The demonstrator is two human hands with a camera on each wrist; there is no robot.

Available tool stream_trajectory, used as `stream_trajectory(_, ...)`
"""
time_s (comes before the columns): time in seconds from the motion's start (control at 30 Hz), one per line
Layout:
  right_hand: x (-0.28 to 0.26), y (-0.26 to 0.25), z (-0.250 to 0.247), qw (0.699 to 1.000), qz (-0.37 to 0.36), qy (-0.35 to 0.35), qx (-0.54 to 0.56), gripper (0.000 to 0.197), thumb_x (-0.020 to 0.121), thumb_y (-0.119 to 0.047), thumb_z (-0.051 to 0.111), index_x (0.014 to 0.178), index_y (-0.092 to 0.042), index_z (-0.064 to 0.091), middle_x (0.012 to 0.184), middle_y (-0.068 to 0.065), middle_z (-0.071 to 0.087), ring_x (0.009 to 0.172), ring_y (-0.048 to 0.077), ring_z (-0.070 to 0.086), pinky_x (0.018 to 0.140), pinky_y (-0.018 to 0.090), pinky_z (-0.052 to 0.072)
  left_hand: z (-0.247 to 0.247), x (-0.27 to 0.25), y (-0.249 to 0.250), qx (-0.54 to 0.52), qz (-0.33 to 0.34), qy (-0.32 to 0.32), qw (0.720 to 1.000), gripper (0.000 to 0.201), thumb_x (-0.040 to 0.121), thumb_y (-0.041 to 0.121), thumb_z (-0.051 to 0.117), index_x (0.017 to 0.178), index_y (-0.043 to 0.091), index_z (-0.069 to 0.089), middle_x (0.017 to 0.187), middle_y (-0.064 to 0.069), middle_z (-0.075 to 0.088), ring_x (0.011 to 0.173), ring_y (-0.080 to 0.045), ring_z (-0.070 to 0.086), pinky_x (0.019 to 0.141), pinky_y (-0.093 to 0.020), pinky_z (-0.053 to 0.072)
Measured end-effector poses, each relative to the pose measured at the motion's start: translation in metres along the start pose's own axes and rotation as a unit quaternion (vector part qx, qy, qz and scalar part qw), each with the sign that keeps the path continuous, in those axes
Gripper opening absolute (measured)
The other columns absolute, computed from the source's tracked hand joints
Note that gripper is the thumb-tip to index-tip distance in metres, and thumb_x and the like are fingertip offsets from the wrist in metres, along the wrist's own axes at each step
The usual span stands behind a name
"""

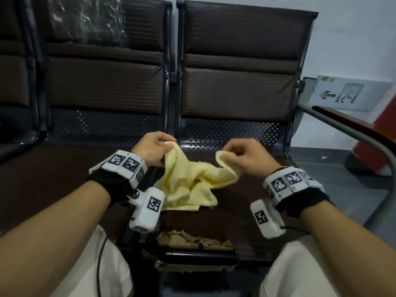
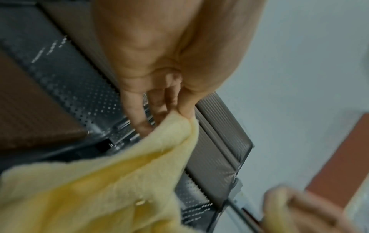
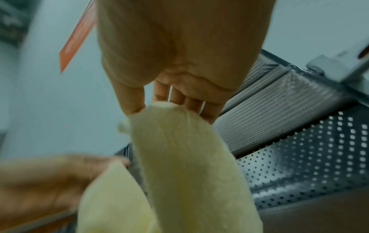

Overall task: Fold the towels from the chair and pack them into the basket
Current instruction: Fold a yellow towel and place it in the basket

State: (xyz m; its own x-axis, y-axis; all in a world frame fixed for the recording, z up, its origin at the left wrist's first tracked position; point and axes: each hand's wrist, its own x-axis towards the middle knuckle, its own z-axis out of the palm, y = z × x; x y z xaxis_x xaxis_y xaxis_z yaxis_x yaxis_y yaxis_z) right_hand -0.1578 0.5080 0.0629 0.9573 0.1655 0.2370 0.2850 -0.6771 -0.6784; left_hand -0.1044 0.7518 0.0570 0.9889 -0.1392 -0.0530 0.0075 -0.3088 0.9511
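Dark brown padded chair seat (image 1: 246, 213), front edge torn; crumpled pale yellow towel (image 1: 190, 187) resting on it near middle.

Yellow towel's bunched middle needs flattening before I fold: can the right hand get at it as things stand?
Probably not yet: the right hand pinches one towel edge, the left hand another. Nothing else blocks it.

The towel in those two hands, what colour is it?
Pale yellow; the towel shows best in the head view.
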Motion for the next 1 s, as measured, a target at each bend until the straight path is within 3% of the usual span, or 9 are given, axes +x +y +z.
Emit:
stream_trajectory(0.1, 0.001, -0.01, 0.009, 0.996, -0.032, -0.083, 0.012, 0.002, 0.083, -0.019, 0.071, 0.082, -0.021, 0.072, 0.077, -0.008, 0.069, 0.072, 0.001, 0.062, 0.067, 0.022, 0.046, -0.002, 0.0, 0.007, -0.131, -0.016, -0.019, 0.991, 0.017, 0.093, 0.011, 0.054, 0.107, 0.004, 0.062, 0.095, -0.01, 0.068, 0.085, -0.019, 0.066, 0.062, -0.026, 0.056)
stream_trajectory(0.23, 0.007, -0.036, 0.014, 0.97, -0.108, -0.041, 0.212, 0.006, 0.078, -0.014, 0.075, 0.077, -0.02, 0.074, 0.072, -0.005, 0.071, 0.068, 0.004, 0.064, 0.063, 0.016, 0.048, 0.001, -0.002, 0.013, -0.183, -0.002, -0.063, 0.981, 0.017, 0.091, 0.011, 0.056, 0.105, 0.003, 0.062, 0.089, -0.008, 0.071, 0.074, -0.014, 0.07, 0.067, -0.026, 0.059)
stream_trajectory(0.33, 0.013, -0.037, 0.025, 0.988, -0.048, 0.008, 0.143, 0.004, 0.079, -0.016, 0.075, 0.077, -0.013, 0.073, 0.072, 0.0, 0.07, 0.067, 0.007, 0.063, 0.062, 0.023, 0.05, 0.013, -0.006, 0.012, -0.151, 0.003, -0.083, 0.985, 0.008, 0.089, 0.01, 0.06, 0.096, 0.007, 0.063, 0.086, -0.007, 0.071, 0.071, -0.014, 0.069, 0.068, -0.029, 0.059)
stream_trajectory(0.4, 0.015, -0.034, 0.033, 0.997, -0.016, 0.021, 0.068, 0.007, 0.078, -0.023, 0.075, 0.076, -0.017, 0.073, 0.073, -0.003, 0.07, 0.069, 0.007, 0.063, 0.064, 0.025, 0.05, 0.018, -0.008, 0.013, -0.147, -0.002, -0.096, 0.984, 0.006, 0.089, 0.012, 0.06, 0.094, 0.009, 0.063, 0.084, -0.007, 0.071, 0.07, -0.015, 0.069, 0.068, -0.03, 0.058)
stream_trajectory(0.53, 0.018, -0.031, 0.043, 0.998, 0.012, 0.065, 0.014, 0.016, 0.075, -0.037, 0.075, 0.066, -0.03, 0.065, 0.065, -0.011, 0.064, 0.063, -0.002, 0.057, 0.056, 0.008, 0.039, 0.02, -0.011, 0.015, -0.153, -0.01, -0.129, 0.98, 0.006, 0.09, 0.014, 0.06, 0.092, 0.009, 0.064, 0.077, -0.005, 0.069, 0.065, -0.012, 0.067, 0.06, -0.026, 0.057)
stream_trajectory(0.7, 0.019, -0.032, 0.047, 0.993, 0.044, 0.105, 0.012, 0.021, 0.074, -0.04, 0.074, 0.06, -0.03, 0.063, 0.059, -0.014, 0.061, 0.059, -0.004, 0.054, 0.051, 0.005, 0.037, 0.019, -0.018, 0.016, -0.165, -0.012, -0.15, 0.975, 0.018, 0.093, 0.016, 0.054, 0.102, 0.004, 0.062, 0.086, -0.011, 0.068, 0.073, -0.02, 0.066, 0.065, -0.028, 0.056)
stream_trajectory(0.83, 0.017, -0.032, 0.046, 0.993, 0.041, 0.104, 0.027, 0.02, 0.075, -0.041, 0.074, 0.064, -0.027, 0.065, 0.061, -0.012, 0.062, 0.059, -0.002, 0.055, 0.054, 0.008, 0.038, 0.017, -0.025, 0.017, -0.148, 0.023, -0.172, 0.974, 0.029, 0.085, 0.021, 0.063, 0.106, 0.001, 0.061, 0.093, -0.014, 0.07, 0.078, -0.018, 0.069, 0.07, -0.028, 0.059)
stream_trajectory(0.93, 0.016, -0.035, 0.045, 0.991, 0.043, 0.079, 0.104, 0.021, 0.074, -0.042, 0.076, 0.069, -0.023, 0.069, 0.068, -0.007, 0.065, 0.068, 0.005, 0.06, 0.065, 0.021, 0.048, 0.016, -0.025, 0.016, -0.101, 0.06, -0.133, 0.984, 0.026, 0.085, 0.012, 0.063, 0.108, 0.001, 0.062, 0.096, -0.017, 0.07, 0.084, -0.021, 0.069, 0.077, -0.034, 0.058)
stream_trajectory(1.0, 0.016, -0.038, 0.04, 0.979, 0.061, 0.025, 0.194, 0.016, 0.079, -0.03, 0.074, 0.07, -0.018, 0.068, 0.073, 0.002, 0.065, 0.073, 0.015, 0.06, 0.074, 0.032, 0.049, 0.014, -0.023, 0.016, -0.092, 0.07, -0.105, 0.988, 0.02, 0.088, 0.01, 0.06, 0.106, 0.001, 0.063, 0.091, -0.015, 0.07, 0.083, -0.022, 0.067, 0.078, -0.039, 0.056)
